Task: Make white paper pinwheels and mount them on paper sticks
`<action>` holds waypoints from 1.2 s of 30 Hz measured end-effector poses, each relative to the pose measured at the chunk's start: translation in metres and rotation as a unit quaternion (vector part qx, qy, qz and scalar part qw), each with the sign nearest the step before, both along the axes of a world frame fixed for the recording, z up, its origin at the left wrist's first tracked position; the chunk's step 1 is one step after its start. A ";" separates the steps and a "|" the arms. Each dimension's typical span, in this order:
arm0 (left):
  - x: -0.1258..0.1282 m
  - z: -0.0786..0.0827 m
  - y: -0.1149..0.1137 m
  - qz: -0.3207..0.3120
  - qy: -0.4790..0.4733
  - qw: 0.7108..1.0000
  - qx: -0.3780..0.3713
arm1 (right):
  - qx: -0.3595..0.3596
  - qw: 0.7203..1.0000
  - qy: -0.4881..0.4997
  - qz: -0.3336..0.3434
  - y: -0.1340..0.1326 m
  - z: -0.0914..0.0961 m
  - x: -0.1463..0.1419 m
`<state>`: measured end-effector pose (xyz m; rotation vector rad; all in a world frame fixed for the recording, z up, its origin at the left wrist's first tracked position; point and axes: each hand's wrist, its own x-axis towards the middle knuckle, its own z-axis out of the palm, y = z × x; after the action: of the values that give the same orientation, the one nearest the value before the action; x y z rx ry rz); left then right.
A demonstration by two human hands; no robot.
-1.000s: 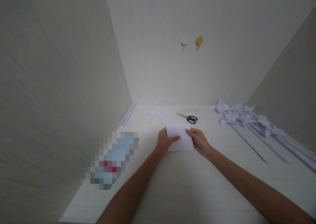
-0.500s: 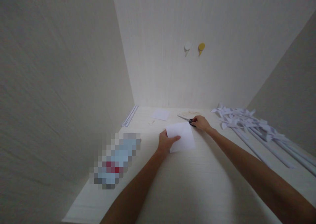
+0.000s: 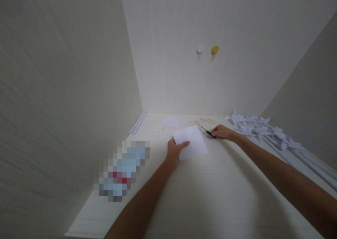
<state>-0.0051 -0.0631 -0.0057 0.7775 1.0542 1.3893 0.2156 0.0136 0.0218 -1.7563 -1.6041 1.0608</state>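
Note:
My left hand [image 3: 174, 151] pinches the left side of a white sheet of paper [image 3: 193, 144], thumb on top and the other fingers hidden beneath. To its right, my right hand [image 3: 221, 132] is closed on the dark handle of a pair of scissors [image 3: 207, 131]. The thin blades point up and to the left, beyond the sheet's far corner and apart from it. Another square of white paper [image 3: 171, 121] lies flat farther back on the pale surface [image 3: 200, 197].
White paper strips [image 3: 247, 121] are heaped over long rolled paper tubes [image 3: 313, 165] at right. Two thin tubes [image 3: 138, 123] lie at far left, near a blurred-out object [image 3: 126, 172]. Small tan bits [image 3: 205, 119] sit by the back wall, which bears two hooks [image 3: 215, 50].
My right hand has moved right with the scissors, whose handle has turned. The sheet in my left hand has shifted slightly left and up.

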 end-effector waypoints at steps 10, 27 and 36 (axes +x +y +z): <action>0.006 0.000 -0.005 -0.029 0.058 0.998 0.028 | 0.026 0.950 0.311 0.005 -0.100 -0.027 -0.022; 0.016 -0.008 -0.008 -0.037 0.037 0.998 0.030 | 0.045 0.935 0.342 -0.080 -0.110 -0.030 -0.038; 0.014 -0.005 0.003 -0.051 0.134 0.985 0.100 | -0.097 0.924 0.348 0.121 -0.118 -0.024 0.014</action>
<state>0.0090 -0.0599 -0.0106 1.1762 1.0734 1.3396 0.2299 -0.1042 -0.0021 -1.0867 -1.2936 1.7660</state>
